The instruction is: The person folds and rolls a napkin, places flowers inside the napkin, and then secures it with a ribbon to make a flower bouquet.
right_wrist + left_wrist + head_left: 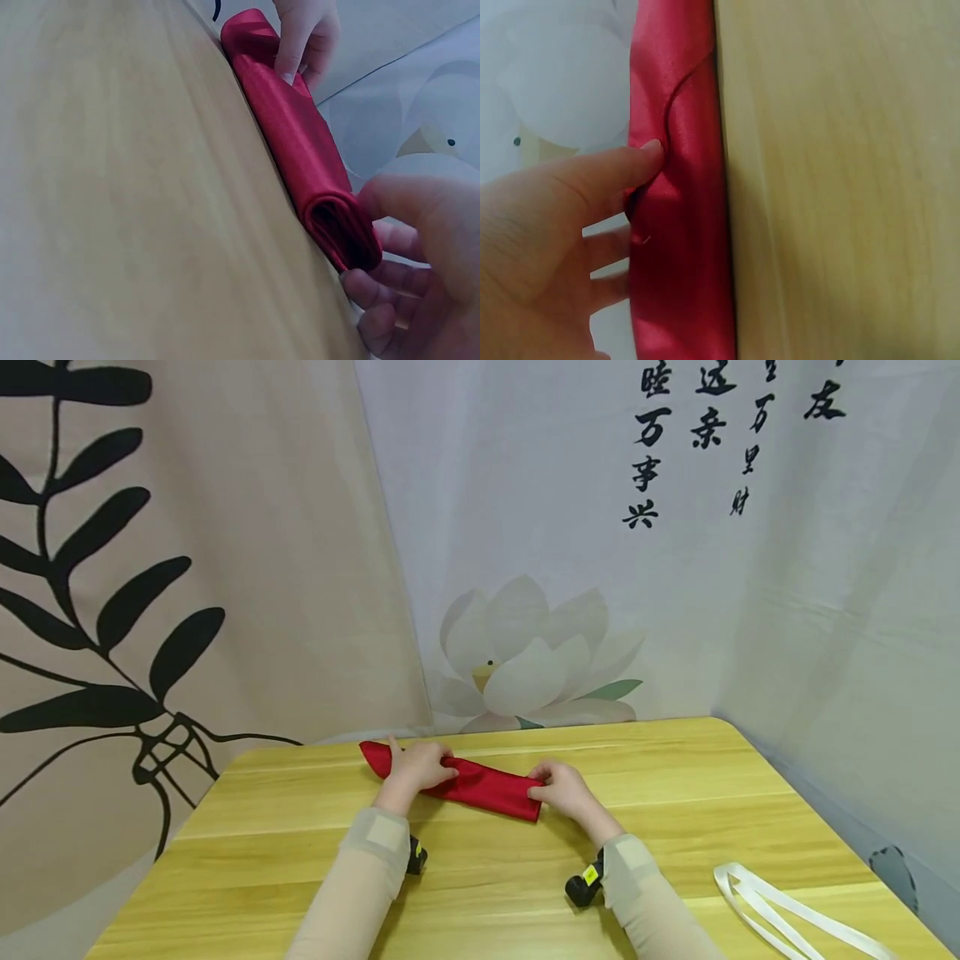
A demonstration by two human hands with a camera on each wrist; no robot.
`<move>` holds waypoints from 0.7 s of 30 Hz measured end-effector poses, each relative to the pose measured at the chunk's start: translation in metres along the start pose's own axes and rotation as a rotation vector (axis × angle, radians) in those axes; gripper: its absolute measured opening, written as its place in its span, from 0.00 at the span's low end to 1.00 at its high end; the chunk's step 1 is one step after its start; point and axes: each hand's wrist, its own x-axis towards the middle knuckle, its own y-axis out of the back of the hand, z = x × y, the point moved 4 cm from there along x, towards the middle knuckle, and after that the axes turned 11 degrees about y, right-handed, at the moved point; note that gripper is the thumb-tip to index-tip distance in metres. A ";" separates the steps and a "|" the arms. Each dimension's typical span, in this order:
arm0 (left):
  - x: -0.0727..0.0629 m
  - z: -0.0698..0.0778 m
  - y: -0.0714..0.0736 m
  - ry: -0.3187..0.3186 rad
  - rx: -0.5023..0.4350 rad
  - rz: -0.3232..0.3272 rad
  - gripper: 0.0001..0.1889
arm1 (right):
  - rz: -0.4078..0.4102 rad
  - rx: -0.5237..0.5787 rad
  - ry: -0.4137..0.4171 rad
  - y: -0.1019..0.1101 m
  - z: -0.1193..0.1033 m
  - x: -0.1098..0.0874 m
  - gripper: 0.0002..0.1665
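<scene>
A strip of shiny red satin cloth (487, 787), rolled into a flat, layered band, lies across the far part of the table. Its left tip is pointed; the coiled layers show at its right end in the right wrist view. My left hand (416, 766) pinches the band's far edge left of the middle. In the left wrist view its thumb (649, 155) rests beside a loose flap edge, with the other fingers partly hidden behind the cloth. My right hand (564, 787) holds the right end, thumb on the upper far side and fingers around the open end (341, 232).
A looped white ribbon (772, 906) lies at the table's right front. The wooden table (285, 852) ends just behind the cloth, where a printed curtain (525, 527) hangs. Black wrist cameras (584, 887) hang under both sleeves.
</scene>
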 end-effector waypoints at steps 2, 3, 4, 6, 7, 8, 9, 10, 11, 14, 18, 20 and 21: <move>-0.001 0.001 -0.001 -0.001 0.014 0.000 0.14 | -0.006 -0.006 0.007 0.000 -0.001 0.000 0.11; -0.001 0.001 -0.002 -0.004 0.018 0.003 0.14 | -0.005 -0.012 0.012 0.000 -0.001 0.001 0.11; -0.002 0.002 -0.002 -0.009 0.023 0.006 0.15 | -0.005 -0.015 0.013 0.000 -0.001 0.001 0.10; -0.005 0.006 -0.004 -0.021 0.032 0.008 0.17 | -0.004 -0.021 0.020 0.001 -0.001 0.000 0.10; -0.006 0.007 -0.004 -0.029 0.034 0.003 0.18 | -0.006 -0.024 0.022 0.001 -0.001 0.000 0.10; -0.008 0.010 -0.005 -0.042 0.037 -0.001 0.19 | -0.008 -0.029 0.022 0.001 -0.001 0.000 0.10; -0.010 0.013 -0.006 -0.057 0.036 -0.010 0.20 | -0.011 -0.033 0.022 0.001 -0.001 0.000 0.10; -0.012 0.016 -0.007 -0.073 0.037 -0.024 0.21 | -0.015 -0.034 0.022 0.001 -0.001 0.000 0.10; -0.014 0.020 -0.008 -0.092 0.039 -0.041 0.22 | -0.017 -0.036 0.023 0.001 -0.001 -0.001 0.10; -0.021 0.035 -0.012 -0.162 0.049 -0.093 0.25 | -0.029 -0.040 0.013 0.002 0.000 -0.001 0.12; -0.031 0.054 -0.015 -0.236 0.079 -0.157 0.26 | -0.047 -0.033 -0.002 0.000 0.001 0.000 0.14; -0.036 0.060 -0.016 -0.258 0.098 -0.178 0.26 | -0.066 -0.030 -0.004 0.000 0.001 0.001 0.15; -0.039 0.062 -0.016 -0.263 0.115 -0.191 0.26 | -0.078 -0.032 -0.001 -0.001 0.001 0.001 0.16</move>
